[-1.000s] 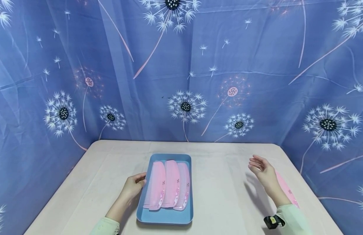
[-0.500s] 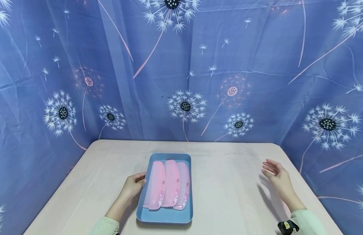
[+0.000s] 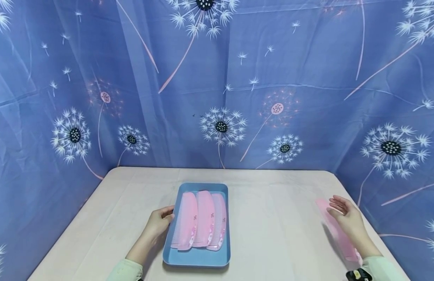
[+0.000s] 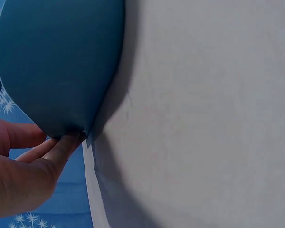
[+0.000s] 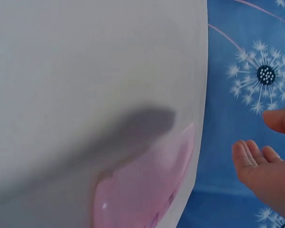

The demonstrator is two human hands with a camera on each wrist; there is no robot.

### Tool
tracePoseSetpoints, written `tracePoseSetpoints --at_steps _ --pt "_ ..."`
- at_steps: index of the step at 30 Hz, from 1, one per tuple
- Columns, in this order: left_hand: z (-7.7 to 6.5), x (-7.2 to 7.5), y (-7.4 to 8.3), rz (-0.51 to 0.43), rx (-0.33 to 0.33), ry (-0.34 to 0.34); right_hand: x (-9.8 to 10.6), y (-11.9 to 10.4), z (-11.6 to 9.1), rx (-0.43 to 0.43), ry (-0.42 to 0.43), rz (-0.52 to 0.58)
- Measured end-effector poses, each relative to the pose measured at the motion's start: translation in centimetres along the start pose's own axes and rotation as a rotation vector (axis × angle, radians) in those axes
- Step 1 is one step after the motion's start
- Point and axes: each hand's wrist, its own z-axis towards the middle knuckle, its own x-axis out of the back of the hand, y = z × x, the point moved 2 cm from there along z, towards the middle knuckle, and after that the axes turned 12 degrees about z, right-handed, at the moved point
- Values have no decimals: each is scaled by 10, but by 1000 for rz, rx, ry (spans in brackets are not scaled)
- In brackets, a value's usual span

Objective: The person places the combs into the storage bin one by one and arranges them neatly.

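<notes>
Three pink combs [image 3: 187, 222] lie side by side, slightly overlapping, in a shallow blue tray [image 3: 196, 259]. My left hand [image 3: 155, 225] grips the tray's left edge, its thumb and fingers pinching the rim in the left wrist view. At the table's right side another pink comb [image 3: 331, 222] lies at a slant. Over its right edge hovers my right hand [image 3: 351, 223], fingers loosely bent, holding nothing. In the right wrist view, thumb and fingers stand apart above the comb [image 5: 142, 190]; part of the comb falls outside that view.
A pale cloth covers the table [image 3: 269, 218], whose right edge runs close beyond the right hand. Blue curtains [image 3: 168, 117] printed with dandelions hang behind and on both sides. A black wrist device [image 3: 359, 274] sits at the right sleeve.
My right hand has moved right and toward the near side, uncovering more of the slanted comb on its left. The left hand and tray have stayed in place.
</notes>
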Motion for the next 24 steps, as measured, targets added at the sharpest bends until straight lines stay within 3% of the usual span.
tracePoseSetpoints --at_steps 5,18,24 --pt "-1 0 -1 3 -16 -3 11 6 -4 -22 1 4" --pt "-1 1 0 12 -27 -2 35 20 -12 -278 -61 -78" --pt "-1 1 0 16 -17 3 39 23 -12 -364 -92 -53"
